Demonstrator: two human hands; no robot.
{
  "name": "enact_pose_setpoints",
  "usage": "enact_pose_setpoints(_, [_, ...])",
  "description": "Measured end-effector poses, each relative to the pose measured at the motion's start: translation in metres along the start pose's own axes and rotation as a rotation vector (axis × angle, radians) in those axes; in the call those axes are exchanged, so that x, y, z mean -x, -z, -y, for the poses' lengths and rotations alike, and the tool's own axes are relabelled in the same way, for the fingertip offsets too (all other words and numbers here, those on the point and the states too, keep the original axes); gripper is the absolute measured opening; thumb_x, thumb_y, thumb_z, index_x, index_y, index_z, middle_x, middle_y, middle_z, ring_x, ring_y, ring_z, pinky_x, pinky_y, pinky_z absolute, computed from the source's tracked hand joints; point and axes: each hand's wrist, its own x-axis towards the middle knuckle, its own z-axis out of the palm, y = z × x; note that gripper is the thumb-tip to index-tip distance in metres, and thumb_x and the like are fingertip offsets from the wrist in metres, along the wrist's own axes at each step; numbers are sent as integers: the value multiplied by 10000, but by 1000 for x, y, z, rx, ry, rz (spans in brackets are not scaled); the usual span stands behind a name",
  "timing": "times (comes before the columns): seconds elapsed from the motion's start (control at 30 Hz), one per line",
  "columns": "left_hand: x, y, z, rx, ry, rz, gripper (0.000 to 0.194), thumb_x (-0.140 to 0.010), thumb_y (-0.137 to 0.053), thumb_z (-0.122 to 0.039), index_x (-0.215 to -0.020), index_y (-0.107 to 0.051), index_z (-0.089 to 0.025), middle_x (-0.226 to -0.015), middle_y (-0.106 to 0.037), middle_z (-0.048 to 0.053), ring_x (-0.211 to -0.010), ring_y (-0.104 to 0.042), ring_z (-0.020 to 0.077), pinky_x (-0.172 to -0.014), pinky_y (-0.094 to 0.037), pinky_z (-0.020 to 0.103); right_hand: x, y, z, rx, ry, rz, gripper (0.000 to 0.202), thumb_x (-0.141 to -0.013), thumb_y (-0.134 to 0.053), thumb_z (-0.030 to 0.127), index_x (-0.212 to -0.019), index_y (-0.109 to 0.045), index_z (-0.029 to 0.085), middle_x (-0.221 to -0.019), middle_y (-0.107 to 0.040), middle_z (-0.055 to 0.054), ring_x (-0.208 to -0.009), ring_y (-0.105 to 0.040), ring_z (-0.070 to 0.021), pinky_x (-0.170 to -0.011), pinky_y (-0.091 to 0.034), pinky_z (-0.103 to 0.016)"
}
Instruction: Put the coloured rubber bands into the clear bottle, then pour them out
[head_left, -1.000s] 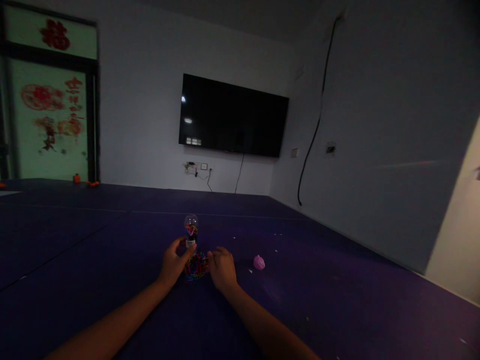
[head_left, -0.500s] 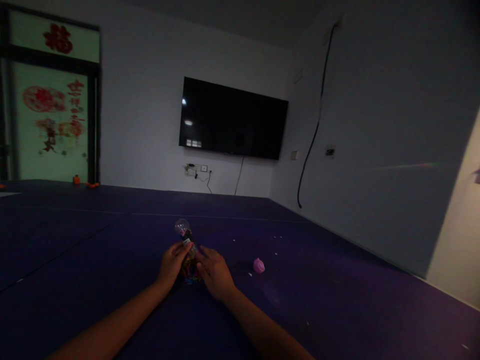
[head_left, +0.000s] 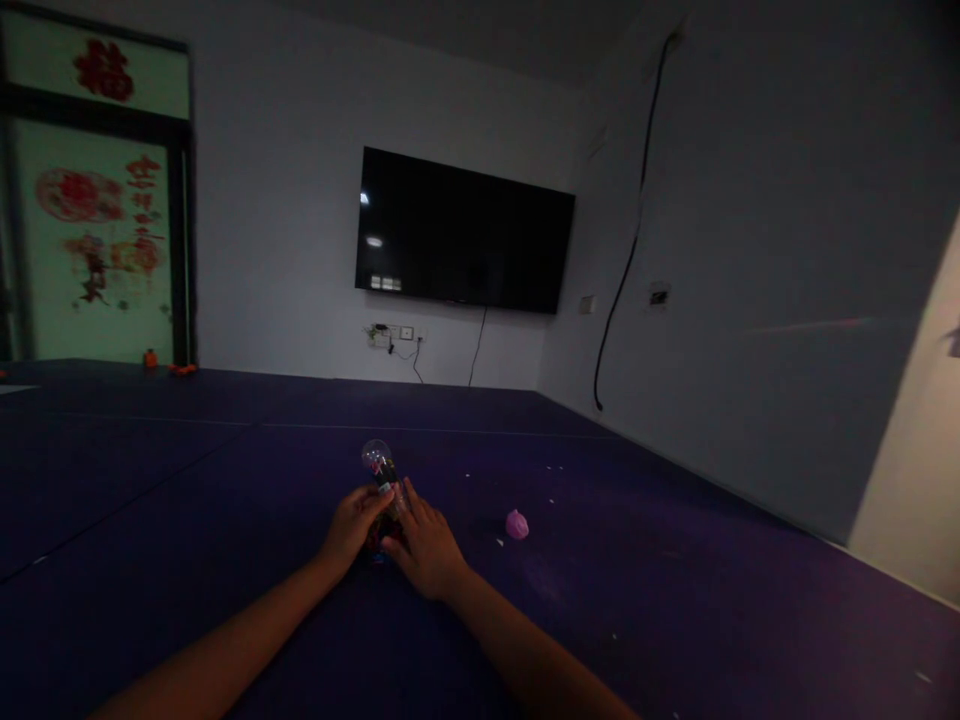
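Between my hands a clear toy with a round bulb-shaped top (head_left: 376,454) leans up and to the left. Below its bulb is a dark neck with a small pale label, and multicoloured pieces show lower down, near the purple surface. My left hand (head_left: 352,528) is closed around the neck from the left, thumb on the front. Along its right side, my right hand (head_left: 429,545) grips with fingers pressed against it and thumb across the lower part. Both hands hide much of the body. A small pink rounded object (head_left: 517,524) lies to the right of my right hand.
The wide purple surface (head_left: 262,480) carries several white scraps. Small orange objects (head_left: 182,370) lie far left by a door (head_left: 97,230) with red decorations. A black television (head_left: 465,230) hangs on the back wall; a dark cable (head_left: 630,260) runs down the right wall.
The toy's bulb has shifted slightly right in view. My right fingers have moved up along its side, and the hands cover more of the coloured lower part. The view has shifted slightly.
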Motion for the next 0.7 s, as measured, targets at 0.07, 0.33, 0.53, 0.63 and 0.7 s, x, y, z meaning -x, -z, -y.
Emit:
enact_pose_setpoints(0.07, [2, -1, -2, -12, 10, 14, 364, -572, -699, -473, -763, -672, -164, -729, -714, 48, -726, -660, 237, -662, -483, 308, 0, -1, -1, 5, -18, 2, 708, -904, -347, 552, -1467, -89, 211, -1515, -151, -158, -1321, -315, -293, -994, -354, -462])
enact_pose_setpoints(0.33, [3, -1, -4, -22, 43, 44, 356, -575, -683, -445, -795, -667, -165, -746, -718, 37, -736, -661, 226, -686, -488, 302, -2, -2, -2, -27, -56, 26, 678, -891, -360, 576, -1439, -225, 201, -1497, -204, -176, -1319, -314, -301, -1004, -343, -469])
enact_pose_setpoints(0.53, [2, 4, 0, -78, -17, -92, 388, -582, -670, -512, -731, -663, -154, -689, -703, 45, -689, -656, 232, -636, -485, 302, -1, -1, -1, -58, -70, 37, 572, -899, -384, 540, -1396, -321, 264, -1464, -310, -131, -1303, -342, -288, -987, -354, -476])
enact_pose_setpoints(0.63, [-1, 6, 3, -97, -43, -141, 408, -570, -670, -536, -712, -660, -154, -675, -695, 43, -679, -650, 231, -623, -479, 300, -1, -1, -1, -68, -75, 41, 527, -906, -389, 517, -1375, -354, 278, -1450, -338, -120, -1302, -343, -279, -986, -349, -484])
enact_pose_setpoints(0.7, [-2, 6, 4, -93, -50, -161, 411, -567, -669, -539, -723, -656, -159, -687, -696, 41, -683, -647, 228, -623, -477, 298, -1, 0, -1, -68, -71, 44, 493, -909, -393, 507, -1347, -395, 280, -1443, -351, -115, -1300, -345, -274, -985, -348, -481])
